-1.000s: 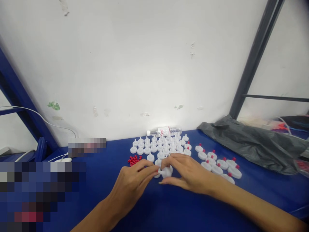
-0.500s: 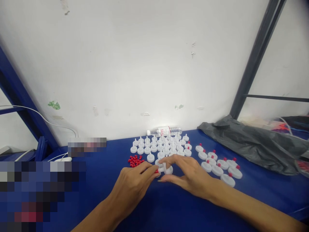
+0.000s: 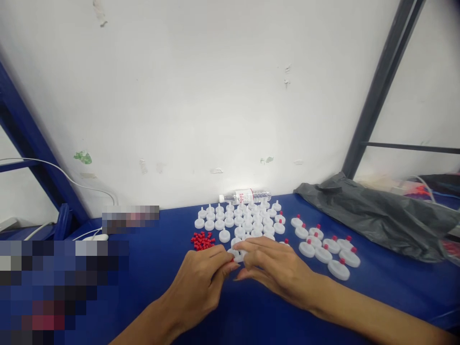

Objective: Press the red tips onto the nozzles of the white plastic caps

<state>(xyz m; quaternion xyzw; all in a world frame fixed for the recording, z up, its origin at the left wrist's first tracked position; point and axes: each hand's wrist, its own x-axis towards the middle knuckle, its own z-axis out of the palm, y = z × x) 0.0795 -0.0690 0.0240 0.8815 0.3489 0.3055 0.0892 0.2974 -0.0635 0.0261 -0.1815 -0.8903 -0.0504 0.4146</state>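
Observation:
My left hand [image 3: 204,275] is closed in a pinch, its thumb and forefinger on a small red cap [image 3: 232,260] that is mostly hidden. Close against it, my right hand [image 3: 275,263] has its fingers curled on a white spouted lid [image 3: 238,257], tilted with its spout toward the left fingertips. Whether the red cap sits on that spout I cannot tell. Behind the left hand lies a pile of loose red caps [image 3: 203,240]. Rows of white spouted lids [image 3: 219,224] stand upright beyond both hands.
White lids with red-capped spouts [image 3: 323,254] are grouped at the right on the blue table [image 3: 151,249]. A clear plastic bottle [image 3: 247,195] lies along the wall. Grey plastic sheeting [image 3: 370,211] covers the back right, and a white cable [image 3: 61,170] runs at the left.
My right hand has shifted slightly down and its fingers have folded further over the white lid. A red-tipped lid behind it has come into view. The left hand stays near the same spot.

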